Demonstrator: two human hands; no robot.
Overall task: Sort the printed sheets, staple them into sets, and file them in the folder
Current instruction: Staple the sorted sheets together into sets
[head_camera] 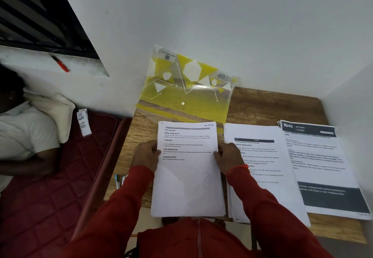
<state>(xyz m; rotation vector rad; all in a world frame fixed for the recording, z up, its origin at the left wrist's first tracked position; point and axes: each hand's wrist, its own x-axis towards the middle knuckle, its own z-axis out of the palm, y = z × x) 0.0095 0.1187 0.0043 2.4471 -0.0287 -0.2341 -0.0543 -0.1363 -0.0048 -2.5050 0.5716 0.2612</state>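
White sheet stack (187,169) between both gripping hands (186,155).

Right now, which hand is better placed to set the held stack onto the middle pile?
Probably the right hand: it grips the held stack on the edge beside the middle pile; the left hand is farther.

You wear long red sleeves (129,195) reaching both wrists, a red top with a central zip, and a thin red-orange wristband (237,169) just behind your right grip.

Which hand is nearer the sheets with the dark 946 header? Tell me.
Right. The right hand grips the held stack's right edge, on the 946 sheets' side; the left hand grips the far edge.
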